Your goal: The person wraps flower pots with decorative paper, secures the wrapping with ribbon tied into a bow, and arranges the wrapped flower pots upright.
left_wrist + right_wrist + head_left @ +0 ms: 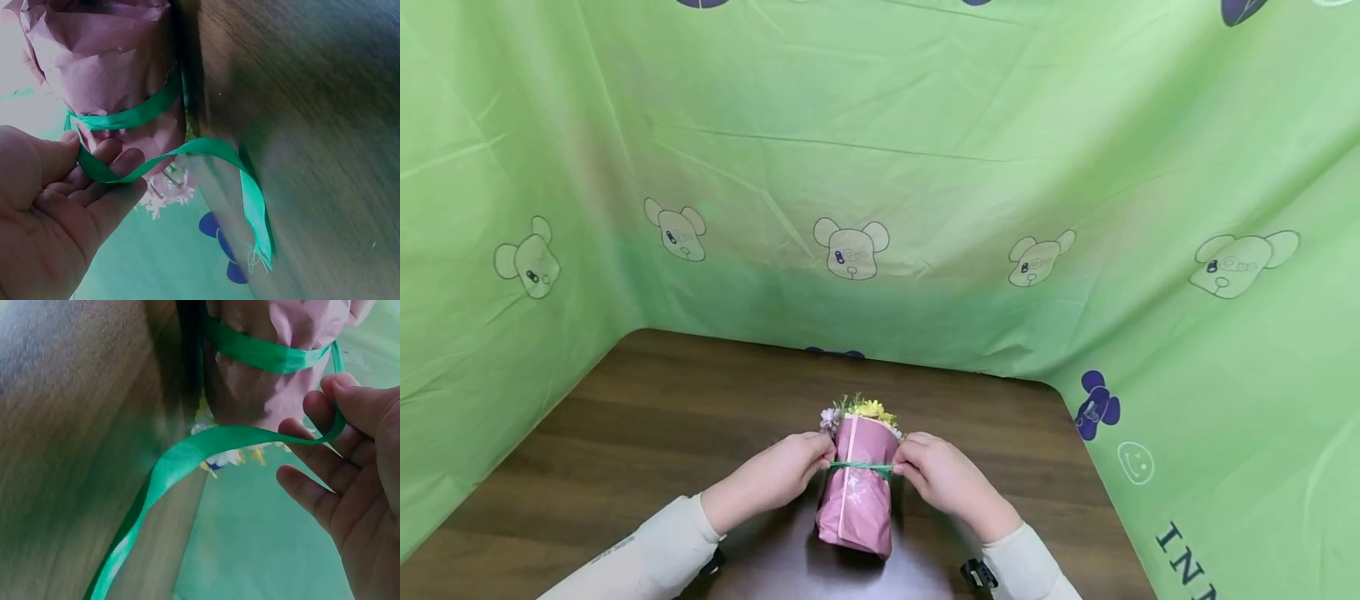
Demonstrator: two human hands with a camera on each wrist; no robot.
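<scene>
A bouquet (pixel 857 508) in pink wrapping paper lies on the table, its yellow and pale purple flowers (pixel 868 408) toward the back. Round its middle runs a green ribbon (pixel 861 467). My left hand (pixel 786 468) pinches the ribbon between thumb and fingers at the bouquet's left side; in the left wrist view a loose tail (pixel 253 200) with a frayed end trails onto the table. On the other side my right hand (pixel 946 477) pinches the ribbon, and its tail (pixel 181 459) hangs down past the fingers in the right wrist view.
The brown wooden table (pixel 700 392) is enclosed at the back and both sides by a green cloth (pixel 850 167) printed with bear heads. Dark wrist straps (pixel 979 575) show at the cuffs of the light sleeves.
</scene>
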